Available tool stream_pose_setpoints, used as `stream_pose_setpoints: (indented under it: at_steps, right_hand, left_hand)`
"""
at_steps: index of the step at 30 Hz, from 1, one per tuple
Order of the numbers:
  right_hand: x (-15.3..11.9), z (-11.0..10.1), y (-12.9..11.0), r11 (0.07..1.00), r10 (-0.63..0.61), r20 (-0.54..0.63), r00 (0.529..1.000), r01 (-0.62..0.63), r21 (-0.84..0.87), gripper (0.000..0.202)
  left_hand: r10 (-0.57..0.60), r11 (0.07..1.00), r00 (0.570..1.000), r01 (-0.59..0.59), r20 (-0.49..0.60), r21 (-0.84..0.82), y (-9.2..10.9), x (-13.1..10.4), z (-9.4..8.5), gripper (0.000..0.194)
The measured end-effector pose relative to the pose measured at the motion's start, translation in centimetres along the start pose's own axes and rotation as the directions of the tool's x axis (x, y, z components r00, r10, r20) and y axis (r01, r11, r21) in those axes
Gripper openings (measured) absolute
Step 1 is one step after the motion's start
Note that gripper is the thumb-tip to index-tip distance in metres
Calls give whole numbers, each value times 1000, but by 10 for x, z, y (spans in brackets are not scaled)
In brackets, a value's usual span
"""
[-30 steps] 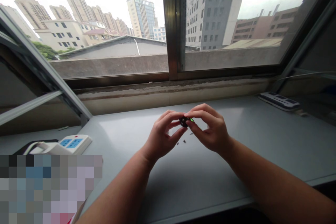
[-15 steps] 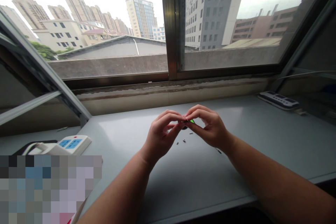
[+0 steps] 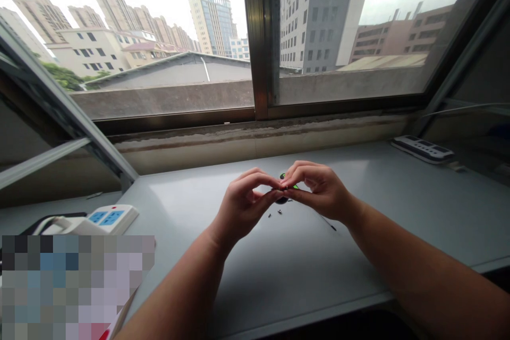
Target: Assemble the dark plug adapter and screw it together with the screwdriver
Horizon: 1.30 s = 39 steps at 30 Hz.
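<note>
My left hand (image 3: 245, 199) and my right hand (image 3: 319, 186) meet over the grey table, fingertips almost touching. Between thumbs and fingers both pinch a small dark piece (image 3: 282, 200) with a rounded lower edge; the fingers cover most of it, so its kind is unclear. Behind my right hand lies what looks like a screwdriver with a green and black handle (image 3: 282, 176). Its thin shaft (image 3: 330, 224) emerges below my right wrist, the dark tip pointing toward me. Small dark screws (image 3: 279, 211) lie on the table just below my hands.
On the left stands a white power strip (image 3: 115, 218) with blue sockets and a plugged cable. Another power strip (image 3: 423, 150) lies at the back right. Metal frame bars (image 3: 91, 133) rise at the left, and a window (image 3: 261, 111) borders the table's back.
Both hands have shifted slightly, and the fingertips have moved closer together around the piece. More of the green and black handle shows behind my right hand.
</note>
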State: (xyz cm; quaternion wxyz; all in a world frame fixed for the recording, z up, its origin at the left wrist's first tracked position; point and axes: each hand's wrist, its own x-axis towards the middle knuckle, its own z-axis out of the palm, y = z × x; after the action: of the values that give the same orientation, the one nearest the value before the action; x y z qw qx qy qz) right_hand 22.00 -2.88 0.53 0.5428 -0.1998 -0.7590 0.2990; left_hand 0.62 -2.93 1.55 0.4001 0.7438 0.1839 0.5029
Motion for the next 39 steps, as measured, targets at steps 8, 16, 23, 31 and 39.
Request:
stream_pose_setpoints:
  at_steps: [8, 16, 23, 31, 39]
  right_hand:
    - [1, 3, -3, 998, -44, -34, 998, 42, -46, 10]
    - [-1, 8, -1, 992, -67, -100, 993, 56, -113, 7]
    - [-1, 10, 0, 994, -56, -97, 994, 47, -97, 2]
    - [-1, 9, 1, 995, -23, -83, 996, 14, -103, 2]
    - [0, 9, 0, 986, -80, -147, 986, 57, -157, 11]
  left_hand:
    - [6, 1000, 1000, -6, -25, 0, -1, -1, 2, 14]
    - [-26, 998, 998, 28, -49, 51, -3, -1, 4, 23]
    - [15, 995, 998, -9, -64, 95, -8, -2, 2, 21]
    - [4, 993, 996, 6, -84, 114, -7, -2, 4, 20]
    - [18, 995, 997, -10, -70, 104, -11, -3, 7, 47]
